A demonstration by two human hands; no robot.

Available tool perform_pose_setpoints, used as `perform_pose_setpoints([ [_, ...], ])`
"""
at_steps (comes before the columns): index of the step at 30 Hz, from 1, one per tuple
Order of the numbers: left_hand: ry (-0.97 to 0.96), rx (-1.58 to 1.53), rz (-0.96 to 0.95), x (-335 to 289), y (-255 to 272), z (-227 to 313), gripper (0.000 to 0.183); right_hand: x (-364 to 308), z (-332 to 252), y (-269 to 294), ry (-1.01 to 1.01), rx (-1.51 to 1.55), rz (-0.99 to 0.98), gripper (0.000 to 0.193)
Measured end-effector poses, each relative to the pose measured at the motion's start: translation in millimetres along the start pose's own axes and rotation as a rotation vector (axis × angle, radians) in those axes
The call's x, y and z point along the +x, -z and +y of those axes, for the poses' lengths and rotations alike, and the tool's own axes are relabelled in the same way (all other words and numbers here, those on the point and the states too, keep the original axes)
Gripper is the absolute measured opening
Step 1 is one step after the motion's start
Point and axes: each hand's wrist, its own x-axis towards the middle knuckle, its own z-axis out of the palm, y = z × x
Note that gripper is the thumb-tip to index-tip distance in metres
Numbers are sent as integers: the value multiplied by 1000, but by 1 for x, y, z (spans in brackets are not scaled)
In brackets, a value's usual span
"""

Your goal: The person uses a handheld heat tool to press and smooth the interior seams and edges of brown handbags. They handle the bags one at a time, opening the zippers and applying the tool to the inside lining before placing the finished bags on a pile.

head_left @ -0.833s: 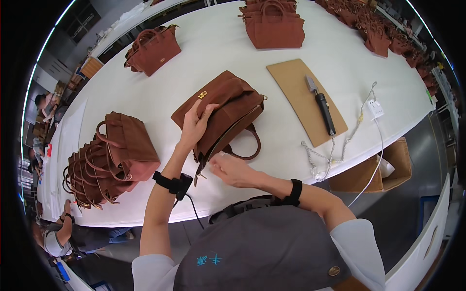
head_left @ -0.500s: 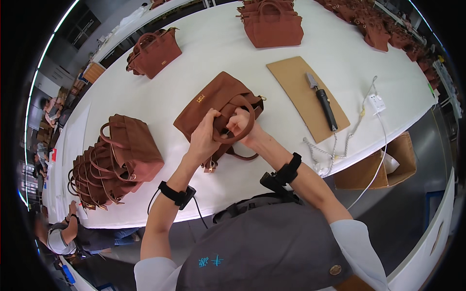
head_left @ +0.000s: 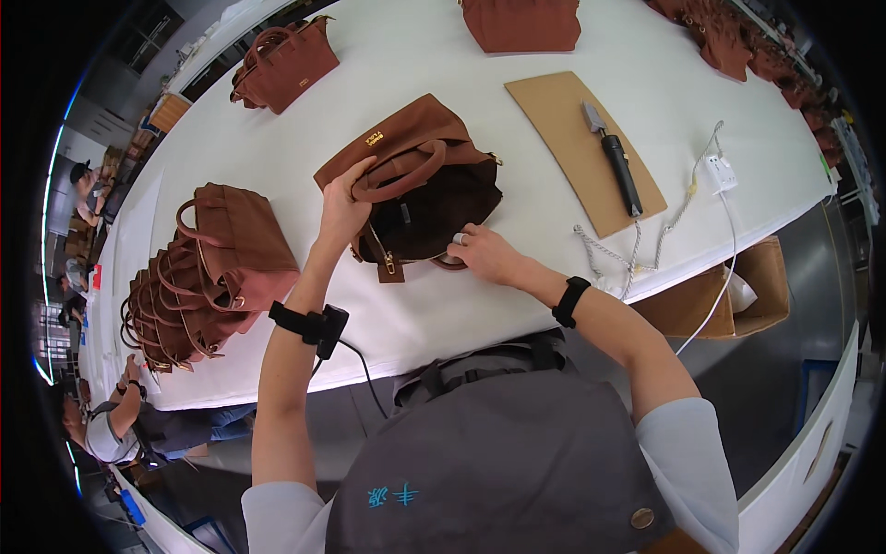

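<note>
A brown leather handbag [head_left: 429, 125] lies on the white table in front of me, its mouth spread wide and its dark lining showing. My left hand [head_left: 345, 205] is closed on the bag's left side, by the base of the upper handle [head_left: 417, 175]. At the near rim, my right hand [head_left: 494, 254] has its fingers bent and closed on the edge, beside the lower handle, which is mostly hidden. A zipper end with a gold pull [head_left: 390, 268] hangs out at the near left corner.
Several brown bags [head_left: 242, 235] stand in a row at the left, with more at the far side. Right of my bag lies a brown board [head_left: 554, 138] carrying a black-handled tool [head_left: 618, 171]; its cord runs to a white power strip [head_left: 721, 174]. A cardboard box [head_left: 761, 286] stands below the table edge.
The bag's mouth has been pulled wide, so its inside now shows. My right hand has moved from the upper handle toward me, to the near rim. My left hand has shifted up and left.
</note>
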Motion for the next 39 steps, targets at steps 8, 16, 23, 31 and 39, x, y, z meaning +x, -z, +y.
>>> perform_pose_setpoints([
  [8, 50, -4, -210, -5, 5, -2, 46, 88, -30, -6, -96, -83, 389, 23],
  [16, -57, 305, -132, -29, 6, -3, 55, 131, -26, -12, -232, 294, 541, 10],
  [23, 59, 337, 100, 4, -4, 6, 29, 134, -21, -3, -411, 580, 693, 22],
  [31, 98, 274, 97, -7, -5, -3, 35, 41, -22, -36, -3, 189, 20, 36],
  [39, 77, 386, 31, -18, 0, 17, 30, 11, 61, -9, -311, -287, 184, 53],
])
